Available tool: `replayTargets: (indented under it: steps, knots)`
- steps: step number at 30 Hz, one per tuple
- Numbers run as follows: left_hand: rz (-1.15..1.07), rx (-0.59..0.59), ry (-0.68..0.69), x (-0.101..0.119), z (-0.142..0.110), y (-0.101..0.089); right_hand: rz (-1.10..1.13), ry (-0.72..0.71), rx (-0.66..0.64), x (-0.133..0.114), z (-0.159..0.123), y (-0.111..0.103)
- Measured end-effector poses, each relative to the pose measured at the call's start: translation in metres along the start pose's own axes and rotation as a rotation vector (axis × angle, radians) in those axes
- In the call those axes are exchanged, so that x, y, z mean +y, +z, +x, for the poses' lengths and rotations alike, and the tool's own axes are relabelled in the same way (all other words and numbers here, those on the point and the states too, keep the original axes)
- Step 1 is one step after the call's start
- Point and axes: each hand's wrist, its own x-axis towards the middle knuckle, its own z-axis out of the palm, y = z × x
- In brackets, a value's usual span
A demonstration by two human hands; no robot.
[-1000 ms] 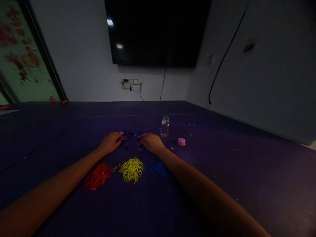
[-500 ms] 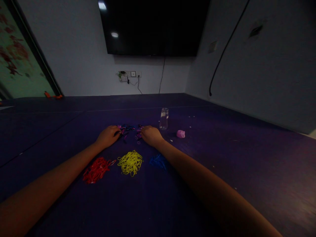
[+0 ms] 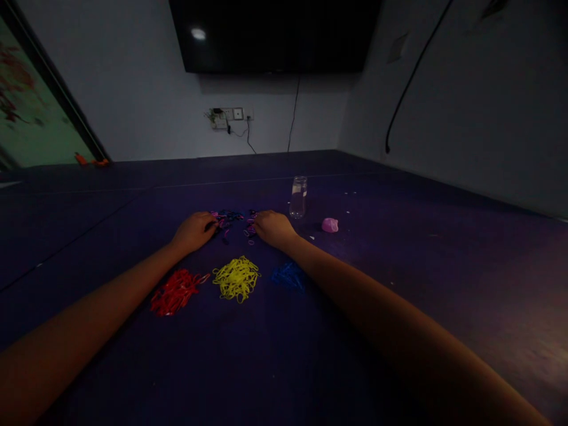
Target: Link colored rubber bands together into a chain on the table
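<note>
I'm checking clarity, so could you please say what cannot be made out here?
In the head view:
Left hand, right hand: grip hidden by their own backs.
Mixed bands: too small and dim to count.
Blue bands: right end lost in shadow beside the right forearm.
Screen: top cut off by the picture's edge.

Surface (image 3: pixel 222 367): dark purple | Near row, left to right: red bands (image 3: pixel 174 293), yellow bands (image 3: pixel 237 279), blue bands (image 3: pixel 287 276) | Beyond: mixed bands (image 3: pixel 229 216) lie scattered | Jar (image 3: pixel 298 204) stands upright | Pink lump (image 3: pixel 329 225) lies right of jar
</note>
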Motion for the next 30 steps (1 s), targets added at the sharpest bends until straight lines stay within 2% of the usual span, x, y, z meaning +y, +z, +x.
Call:
replayTargets:
  steps: [30]
  knots:
    - [-0.043, 0.038, 0.004, 0.002, -0.0026, 0.0021, -0.013, 0.007, -0.008, -0.0021, -0.0024, -0.0049]
